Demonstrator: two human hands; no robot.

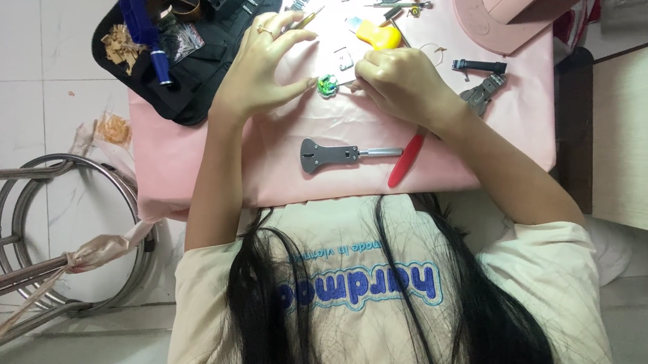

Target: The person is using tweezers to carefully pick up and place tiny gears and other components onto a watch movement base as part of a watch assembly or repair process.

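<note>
Pink cloth covers the small table (179, 156) in the upper half of the frame, with white floor tiles and a metal stool (45, 238) at lower left. My left hand (260, 67) rests on the cloth just left of centre, its fingers spread and loosely curled, a fingertip touching a small round green watch part (326, 85). My right hand (402, 80) sits just right of that part, fingers pinched shut on a thin tool (347, 84) whose tip meets the part; the tool is mostly hidden by my fingers. Below my hands lie a grey wrench-like tool (335, 155) and a red handle (406, 161). A black tool case (188, 17) fills the upper left, a yellow piece (377, 34) sits above my right hand, and pliers (483, 93) lie to the right.
</note>
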